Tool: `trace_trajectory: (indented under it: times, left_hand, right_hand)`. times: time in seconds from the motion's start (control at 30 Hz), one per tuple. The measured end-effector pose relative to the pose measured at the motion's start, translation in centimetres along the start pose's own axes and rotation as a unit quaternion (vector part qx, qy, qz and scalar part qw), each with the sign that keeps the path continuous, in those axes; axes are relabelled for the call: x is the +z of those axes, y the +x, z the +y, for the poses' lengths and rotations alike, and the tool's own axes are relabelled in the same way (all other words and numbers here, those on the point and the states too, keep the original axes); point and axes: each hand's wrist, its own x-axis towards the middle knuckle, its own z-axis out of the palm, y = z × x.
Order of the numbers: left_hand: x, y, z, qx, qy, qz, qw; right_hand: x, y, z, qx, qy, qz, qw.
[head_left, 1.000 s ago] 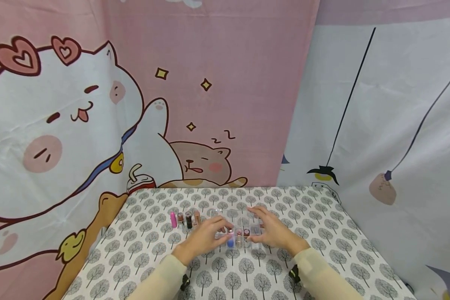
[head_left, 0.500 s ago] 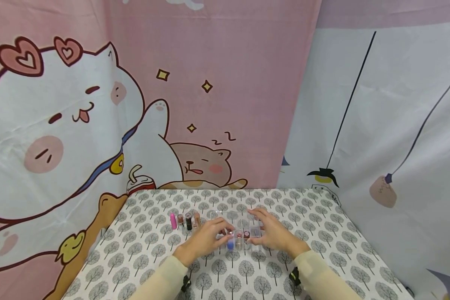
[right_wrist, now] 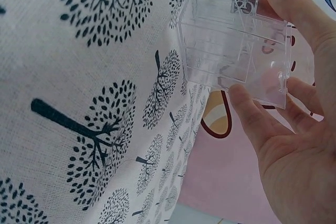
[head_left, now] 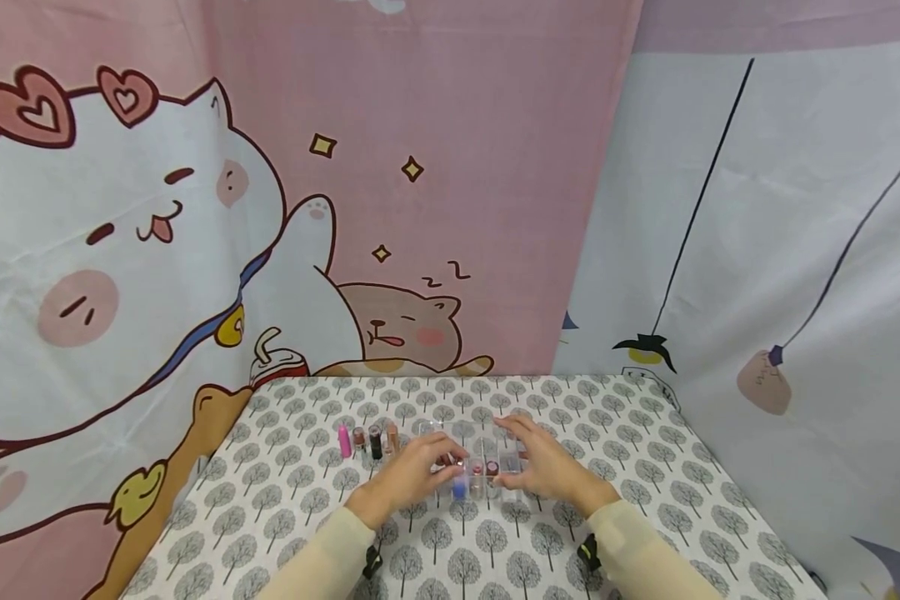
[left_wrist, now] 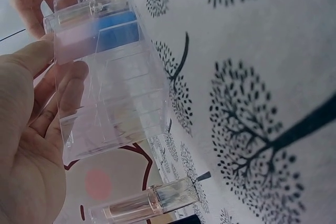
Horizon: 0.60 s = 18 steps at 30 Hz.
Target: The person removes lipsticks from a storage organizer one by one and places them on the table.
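A clear plastic organizer (head_left: 512, 463) with compartments stands on the table between both hands. My left hand (head_left: 412, 473) is at its left side, thumb and fingertips pinching the pink upper end of a pink-and-blue lipstick tube (left_wrist: 115, 29) that stands in a front compartment. Part of this grip is hidden in the head view. With the thumb at the front and fingers at the back, my right hand (head_left: 551, 468) grips the organizer's right end. More lipsticks with dark reddish tops (head_left: 492, 469) stand in compartments beside the pink-and-blue one.
Left of the organizer, several lipsticks stand in a row: a bright pink one (head_left: 344, 442), a brown-topped one (head_left: 359, 440), a black one (head_left: 376, 442) and a copper-coloured one (head_left: 393, 437). A tree-patterned cloth (head_left: 465, 567) covers the table, and a printed curtain (head_left: 495, 208) hangs behind.
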Motion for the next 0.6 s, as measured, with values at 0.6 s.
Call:
trace_trajectory:
  times: [0.6]
  left_hand:
    - [-0.28, -0.18, 0.14, 0.022, 0.027, 0.004, 0.9994]
  right_hand:
    - [0.11, 0.17, -0.01, 0.003, -0.01, 0.003, 0.9999]
